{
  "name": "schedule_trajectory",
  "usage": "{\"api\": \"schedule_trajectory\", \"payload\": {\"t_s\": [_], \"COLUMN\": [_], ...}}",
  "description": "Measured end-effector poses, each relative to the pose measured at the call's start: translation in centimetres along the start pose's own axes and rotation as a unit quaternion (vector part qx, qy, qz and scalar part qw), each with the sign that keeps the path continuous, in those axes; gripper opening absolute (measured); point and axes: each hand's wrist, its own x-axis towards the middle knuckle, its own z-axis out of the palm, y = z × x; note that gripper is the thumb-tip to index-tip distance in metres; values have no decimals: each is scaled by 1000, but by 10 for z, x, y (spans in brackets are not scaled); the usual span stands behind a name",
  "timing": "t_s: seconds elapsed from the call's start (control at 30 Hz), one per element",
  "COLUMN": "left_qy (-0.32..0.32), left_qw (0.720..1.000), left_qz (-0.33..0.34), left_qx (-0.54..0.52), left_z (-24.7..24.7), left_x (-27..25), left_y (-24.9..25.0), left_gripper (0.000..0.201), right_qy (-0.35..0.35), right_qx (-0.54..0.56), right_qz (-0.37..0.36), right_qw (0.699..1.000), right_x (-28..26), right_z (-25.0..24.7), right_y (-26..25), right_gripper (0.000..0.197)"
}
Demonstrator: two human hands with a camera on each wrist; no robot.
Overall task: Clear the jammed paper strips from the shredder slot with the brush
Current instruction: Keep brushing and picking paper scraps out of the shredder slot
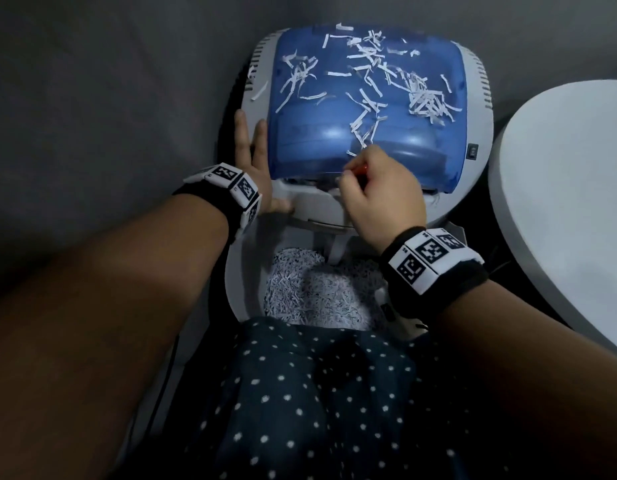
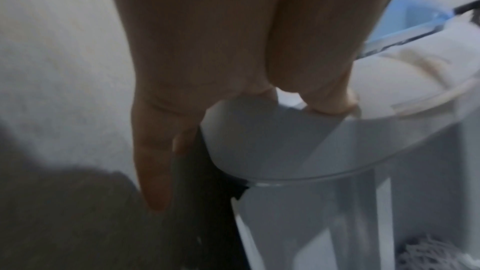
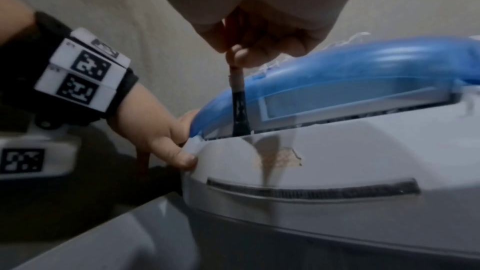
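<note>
shredder body [image 1: 314, 209]: pale grey
cover [image 1: 334, 98]: translucent blue
paper strips [image 1: 365, 60]: white
brush bristles [image 3: 240, 114]: black
wristbands [image 1: 435, 259]: black, white blocks with black square codes
clothing [image 1: 317, 403]: navy, white dots

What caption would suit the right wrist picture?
Right hand pokes a brush into the shredder slot while the left hand steadies the shredder.

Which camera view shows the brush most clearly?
The right wrist view: the brush runs from the right hand down into the shredder slot. The head view shows only a red bit of handle. The left wrist view shows none.
</note>
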Motion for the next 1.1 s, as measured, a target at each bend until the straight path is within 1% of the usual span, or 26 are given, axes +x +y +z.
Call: {"api": "schedule_trajectory", "payload": {"t_s": [0.03, 0.07, 0.1, 0.13, 0.17, 0.2, 0.23, 0.27, 0.33, 0.37, 0.4, 0.47, 0.5, 0.53, 0.57, 0.67, 0.7, 0.73, 0.83, 0.87, 0.97, 1.03, 1.1], "left_qy": [-2, -4, -8, -12, -13, -10, -4, -1, 5, 6, 2, -14, -25, -31, -29, -38, -39, -35, -17, -14, -19, -18, -20], "left_qw": [1000, 1000, 1000, 999, 999, 998, 997, 997, 995, 995, 994, 995, 995, 996, 995, 995, 994, 994, 996, 997, 997, 996, 996], "left_qz": [-6, -11, -14, -18, -23, -26, -30, -33, -52, -57, -64, -79, -81, -84, -86, -84, -83, -79, -62, -58, -63, -64, -70], "left_qx": [9, 16, 22, 33, 47, 58, 65, 72, 80, 86, 92, 66, 45, 31, 28, 48, 55, 64, 59, 55, 48, 56, 55], "left_z": [0, 1, 0, 0, 1, 2, 3, 4, 7, 8, 9, 1, -1, -1, -5, -7, -7, -5, -4, -4, -8, -8, -9], "left_x": [2, 3, 4, 5, 6, 7, 7, 9, 16, 20, 22, 12, 8, 6, 1, 2, 1, 1, -1, -1, -2, -1, -1], "left_y": [1, 1, 1, 1, 1, 1, 0, -1, -8, -10, -12, -3, 2, 7, 11, 14, 14, 12, 9, 9, 11, 10, 11], "left_gripper": [143, 143, 144, 145, 145, 146, 148, 150, 154, 155, 154, 149, 147, 145, 142, 140, 140, 140, 140, 141, 141, 141, 141], "right_qy": [25, 22, -3, -48, -96, -124, -121, -93, -9, 8, -6, -73, -93, -93, -70, 62, 79, 72, -19, -23, 27, 59, 67], "right_qx": [22, 43, 54, 47, 24, -4, -21, -22, 28, 56, 75, 82, 74, 65, 58, 80, 97, 107, 88, 83, 95, 109, 120], "right_qz": [-13, -37, -69, -94, -106, -102, -87, -67, -47, -55, -72, -99, -92, -78, -65, -29, -30, -36, -42, -34, -8, -5, -8], "right_qw": [999, 998, 996, 993, 989, 987, 989, 993, 998, 997, 995, 989, 989, 990, 994, 994, 992, 991, 995, 996, 995, 992, 990], "right_x": [-2, -3, -3, -3, -1, 1, 2, 2, -3, -8, -11, -13, -13, -13, -13, -13, -13, -14, -14, -13, -17, -22, -25], "right_z": [-2, -3, 0, 4, 8, 9, 9, 6, 1, -1, 0, 12, 17, 20, 18, 4, 0, -1, 10, 11, 4, -3, -7], "right_y": [1, 0, -2, -3, -2, 1, 6, 13, 26, 28, 26, 25, 27, 30, 33, 44, 44, 42, 41, 42, 47, 47, 47], "right_gripper": [11, 11, 13, 15, 18, 20, 20, 18, 14, 13, 14, 21, 22, 23, 21, 16, 15, 16, 21, 22, 19, 16, 16]}}
